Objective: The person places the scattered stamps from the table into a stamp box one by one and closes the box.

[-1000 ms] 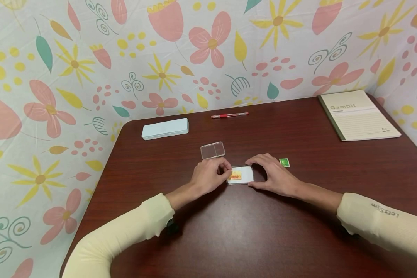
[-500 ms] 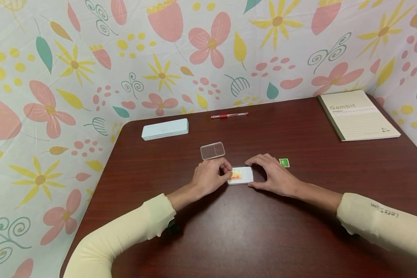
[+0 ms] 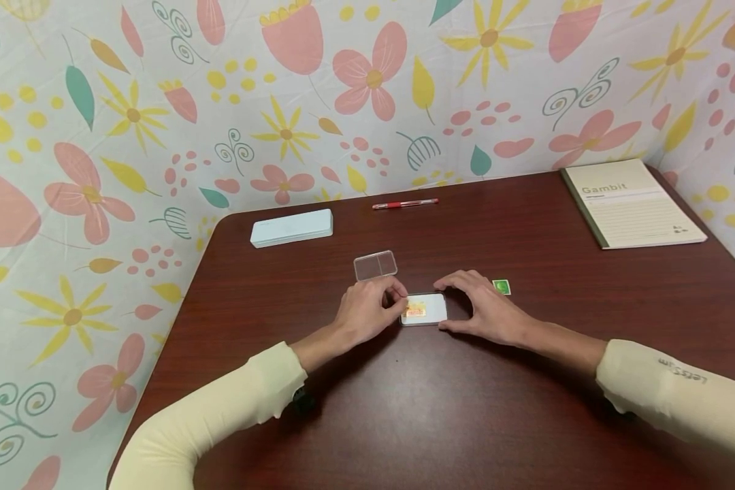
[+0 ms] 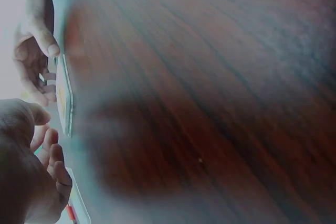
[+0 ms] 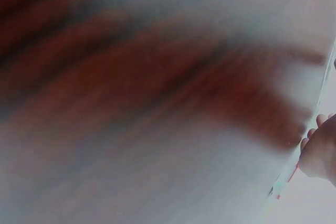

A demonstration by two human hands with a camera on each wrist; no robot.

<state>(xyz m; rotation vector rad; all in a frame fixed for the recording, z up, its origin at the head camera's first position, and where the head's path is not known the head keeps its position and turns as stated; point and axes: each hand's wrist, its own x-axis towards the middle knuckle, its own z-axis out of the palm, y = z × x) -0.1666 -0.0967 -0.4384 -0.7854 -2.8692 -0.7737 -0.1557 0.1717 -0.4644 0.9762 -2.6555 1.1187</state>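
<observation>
A shallow clear case with a white inside (image 3: 436, 309) lies flat on the table in the head view. A small orange-and-yellow stamp (image 3: 416, 309) lies over its left part. My left hand (image 3: 367, 309) pinches the stamp's left edge between thumb and forefinger; its fingertips partly hide the case's left end. My right hand (image 3: 486, 309) grips the case's right end, thumb at the near edge and fingers at the far one. From the left wrist, the case (image 4: 65, 98) shows edge-on between both hands. In the right wrist view, a hand (image 5: 320, 153) is cut off at the right border.
A clear lid (image 3: 376, 265) lies just beyond my left hand. Past my right hand's knuckles is a green stamp (image 3: 501, 286). Farther back are a pale blue box (image 3: 291, 228), a red pen (image 3: 405, 203) and a notebook (image 3: 637, 204), with a patterned curtain (image 3: 373, 122) behind.
The sheen on the orange-and-yellow stamp has changed, and it looks paler now. Both hands keep almost the same place; the case has not moved.
</observation>
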